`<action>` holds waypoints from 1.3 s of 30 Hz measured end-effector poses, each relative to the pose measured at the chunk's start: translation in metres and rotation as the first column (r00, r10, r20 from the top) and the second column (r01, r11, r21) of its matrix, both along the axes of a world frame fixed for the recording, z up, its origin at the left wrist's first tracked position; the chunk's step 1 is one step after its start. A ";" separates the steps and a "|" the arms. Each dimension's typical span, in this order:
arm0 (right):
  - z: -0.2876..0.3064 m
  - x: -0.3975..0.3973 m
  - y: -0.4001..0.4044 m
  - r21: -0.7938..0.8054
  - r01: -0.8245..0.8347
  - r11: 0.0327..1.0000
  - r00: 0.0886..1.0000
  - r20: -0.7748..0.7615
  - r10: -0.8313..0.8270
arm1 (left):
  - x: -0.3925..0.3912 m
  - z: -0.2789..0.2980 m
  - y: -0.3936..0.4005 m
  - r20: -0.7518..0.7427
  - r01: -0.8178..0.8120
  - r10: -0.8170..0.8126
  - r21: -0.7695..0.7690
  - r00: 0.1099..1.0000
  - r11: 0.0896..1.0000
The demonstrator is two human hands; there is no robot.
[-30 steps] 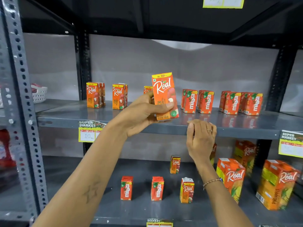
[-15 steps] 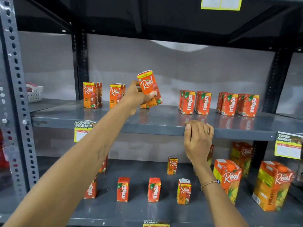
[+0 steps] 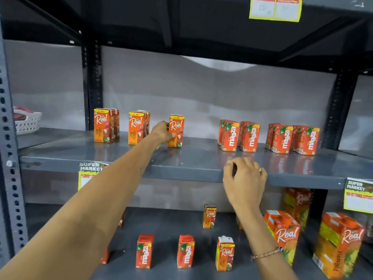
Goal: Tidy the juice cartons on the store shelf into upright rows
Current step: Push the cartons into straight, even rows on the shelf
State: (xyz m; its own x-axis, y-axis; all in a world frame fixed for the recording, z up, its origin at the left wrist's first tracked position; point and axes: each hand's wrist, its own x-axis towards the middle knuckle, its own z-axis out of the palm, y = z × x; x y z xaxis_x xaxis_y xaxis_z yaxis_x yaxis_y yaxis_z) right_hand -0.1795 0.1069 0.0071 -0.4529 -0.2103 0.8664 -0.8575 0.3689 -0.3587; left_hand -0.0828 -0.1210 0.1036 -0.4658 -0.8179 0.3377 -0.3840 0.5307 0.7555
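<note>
My left hand (image 3: 162,132) reaches deep onto the middle shelf (image 3: 191,164) and grips a small orange Real carton (image 3: 176,130), which stands upright on the shelf. Left of it stand two more pairs of Real cartons (image 3: 106,125) (image 3: 138,127), all upright. To the right, red Maaza cartons (image 3: 239,136) (image 3: 293,139) stand in upright pairs. My right hand (image 3: 245,178) rests curled on the shelf's front edge and holds nothing.
The lower shelf (image 3: 169,225) carries scattered small Maaza cartons (image 3: 144,251) (image 3: 185,251), small Real cartons (image 3: 225,253) (image 3: 209,216) and big Real cartons (image 3: 284,233) (image 3: 340,244). A white basket (image 3: 28,122) sits far left. Price tags (image 3: 88,174) hang on the shelf edge.
My left hand carried the Real carton from near the shelf's front back and down, and it now stands upright in the row. My right hand stayed on the shelf edge.
</note>
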 end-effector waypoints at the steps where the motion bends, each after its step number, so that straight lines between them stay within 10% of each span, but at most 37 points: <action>1: 0.010 0.003 0.000 0.054 -0.009 0.998 1.000 0.018 0.008 | 0.004 0.001 -0.001 0.044 -0.003 0.006 -0.063 0.999 0.998; 6: 0.073 0.019 -0.040 0.293 -0.260 0.920 0.962 0.155 0.223 | 0.044 0.005 0.001 -0.326 -0.279 0.128 -0.472 0.937 0.836; 10: 0.106 0.033 -0.112 0.321 -0.428 0.845 0.870 0.401 0.288 | 0.067 -0.002 -0.008 -0.443 -0.643 0.474 -0.417 0.761 0.642; 18: 0.091 0.036 -0.175 0.277 -0.408 0.870 0.779 0.603 0.173 | 0.070 -0.016 -0.026 -0.011 -0.402 0.402 -0.087 0.915 0.912; 39: 0.086 0.020 -0.187 0.260 -0.392 0.883 0.807 0.557 0.195 | 0.071 -0.015 -0.032 0.029 -0.354 0.358 -0.099 0.933 0.930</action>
State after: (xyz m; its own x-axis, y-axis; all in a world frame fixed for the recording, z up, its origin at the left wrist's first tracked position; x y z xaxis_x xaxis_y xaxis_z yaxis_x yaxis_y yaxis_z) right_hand -0.1596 -0.0803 0.0930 -0.6652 -0.6446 0.3768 -0.6789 0.3121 -0.6646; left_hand -0.0121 -0.1528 0.0891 -0.1660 -0.8998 0.4035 -0.5933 0.4180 0.6880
